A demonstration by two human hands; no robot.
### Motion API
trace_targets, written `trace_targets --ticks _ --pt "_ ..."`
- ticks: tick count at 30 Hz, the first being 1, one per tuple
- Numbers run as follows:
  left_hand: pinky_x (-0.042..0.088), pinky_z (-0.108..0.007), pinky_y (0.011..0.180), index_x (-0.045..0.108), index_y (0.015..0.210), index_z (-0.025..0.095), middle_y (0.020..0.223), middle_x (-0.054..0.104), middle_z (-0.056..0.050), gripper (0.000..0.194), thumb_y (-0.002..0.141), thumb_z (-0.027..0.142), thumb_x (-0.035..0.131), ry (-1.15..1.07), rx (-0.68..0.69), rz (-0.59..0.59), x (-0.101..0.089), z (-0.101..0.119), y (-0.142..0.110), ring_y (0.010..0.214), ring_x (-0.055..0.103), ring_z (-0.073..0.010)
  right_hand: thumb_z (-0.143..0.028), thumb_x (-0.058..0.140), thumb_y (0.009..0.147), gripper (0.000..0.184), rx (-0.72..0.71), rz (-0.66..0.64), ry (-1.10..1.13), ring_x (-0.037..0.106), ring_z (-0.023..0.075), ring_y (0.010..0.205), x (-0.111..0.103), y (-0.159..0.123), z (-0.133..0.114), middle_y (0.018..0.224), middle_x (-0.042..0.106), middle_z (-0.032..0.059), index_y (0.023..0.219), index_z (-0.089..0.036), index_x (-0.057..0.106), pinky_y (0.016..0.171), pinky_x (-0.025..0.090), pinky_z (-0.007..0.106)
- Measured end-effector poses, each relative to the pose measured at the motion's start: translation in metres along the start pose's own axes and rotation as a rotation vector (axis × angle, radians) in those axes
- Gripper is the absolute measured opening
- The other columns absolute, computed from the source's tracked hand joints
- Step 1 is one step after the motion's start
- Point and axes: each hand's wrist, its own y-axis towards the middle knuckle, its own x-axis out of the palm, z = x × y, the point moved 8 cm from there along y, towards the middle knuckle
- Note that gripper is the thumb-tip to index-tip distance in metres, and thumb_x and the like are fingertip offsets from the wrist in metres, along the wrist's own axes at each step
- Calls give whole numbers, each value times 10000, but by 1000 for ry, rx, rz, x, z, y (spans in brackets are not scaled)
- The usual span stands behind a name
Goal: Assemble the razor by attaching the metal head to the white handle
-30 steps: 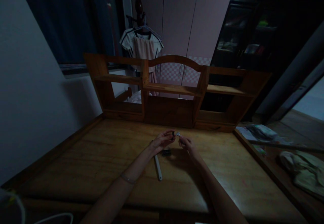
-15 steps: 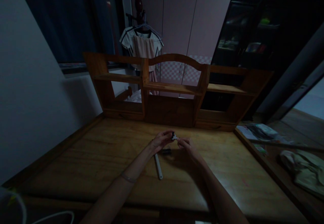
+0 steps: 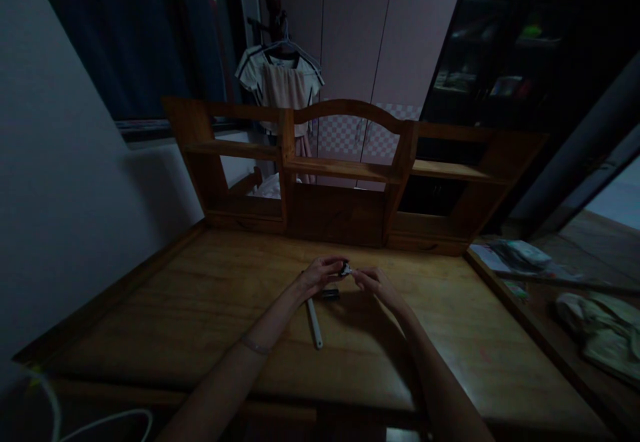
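My left hand [image 3: 318, 277] is closed in a pinch on a small black-and-white object [image 3: 345, 269], held above the wooden desk. My right hand [image 3: 374, 282] comes from the other side, with its fingertips closed at the object's pale narrow end. The object is too small and dark to name. Below the hands, a short dark item [image 3: 330, 294] lies on the desk, partly behind my left hand. A long pale handle [image 3: 315, 325] with a hole at its near end rests beside it; its far end is hidden under my left hand.
A wooden shelf unit [image 3: 345, 170] stands along the back of the desk [image 3: 215, 309]. To the right, papers [image 3: 520, 255] and a bundled pale cloth [image 3: 600, 329] lie on a lower surface. A white cable [image 3: 115, 415] curves at the lower left.
Both hands stay together around the small object, which seems slightly turned. The view has shifted a little; the dark item and pale handle still lie on the desk.
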Motion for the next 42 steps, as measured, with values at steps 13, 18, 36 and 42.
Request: trace_targets --ticks 13,18,36,42 --pt "451 -267 726 681 959 135 861 660 -62 378 627 289 778 34 14 30 -3 3 -1 777 602 -144 -540 456 876 474 38 -59 58 339 111 500 5 1 8 542 380 -26 605 -154 505 465 216 232" --pt "448 -276 738 683 977 137 871 665 -73 377 642 289 767 57 19 36 -5 5 -1 784 600 -150 -548 461 873 492 19 -70 97 386 118 506 6 2 6 545 437 -13 624 -141 580 467 250 229" --pt "464 -309 755 690 949 130 867 667 -74 376 623 296 775 125 43 43 -7 9 0 806 603 -167 -592 466 848 518 106 -147 53 322 93 482 7 1 13 545 367 -41 856 -125 691 455 224 211" --pt "475 -325 744 689 946 134 876 667 -72 393 610 317 780 180 35 43 -10 7 1 796 607 -174 -592 489 836 517 125 -165 29 292 86 460 8 1 17 523 352 -48 895 -123 699 444 208 206"
